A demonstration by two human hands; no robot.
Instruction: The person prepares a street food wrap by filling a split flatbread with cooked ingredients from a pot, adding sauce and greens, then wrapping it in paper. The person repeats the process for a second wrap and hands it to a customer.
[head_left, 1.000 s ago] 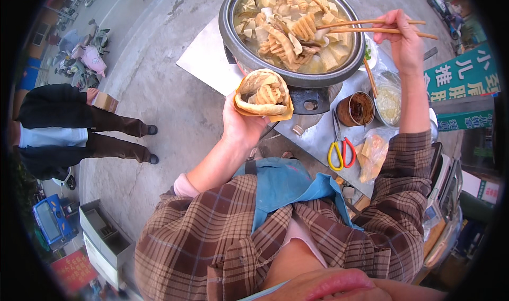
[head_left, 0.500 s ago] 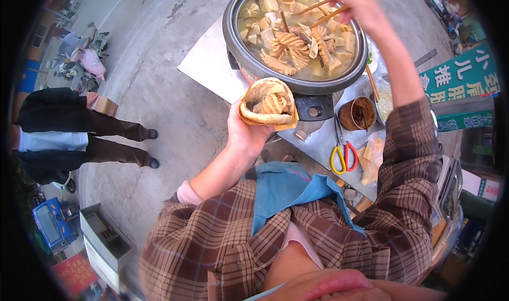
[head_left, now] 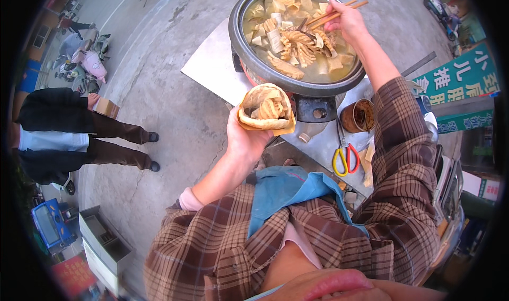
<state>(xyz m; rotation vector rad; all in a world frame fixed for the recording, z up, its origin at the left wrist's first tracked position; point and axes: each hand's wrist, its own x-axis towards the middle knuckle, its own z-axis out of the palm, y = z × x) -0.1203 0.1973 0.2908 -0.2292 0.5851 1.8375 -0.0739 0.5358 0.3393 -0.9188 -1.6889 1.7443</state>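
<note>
My left hand (head_left: 245, 139) is closed round a flatbread pocket (head_left: 260, 121) in a yellow paper sleeve. Folded tofu skin pieces (head_left: 271, 109) fill its open top. Over the right side of a wide grey pan (head_left: 236, 49), my right hand (head_left: 345, 23) grips a pair of wooden chopsticks (head_left: 331, 15). Their tips reach down among the food in the broth. Pleated tofu skin (head_left: 299, 44), tofu cubes and pale rolls lie in the pan; whether the tips pinch a piece I cannot tell.
Beside the pan on the metal table stand a brown sauce jar (head_left: 358, 115) and scissors (head_left: 345, 155) with yellow and red handles. A person in dark clothes (head_left: 58, 126) stands at the left holding a small box (head_left: 106, 108). Scooters (head_left: 87, 62) are parked farther off.
My right hand has come lower and to the left, bringing the chopstick tips down into the middle of the pan. The flatbread in my left hand has stayed nearly where it was.
</note>
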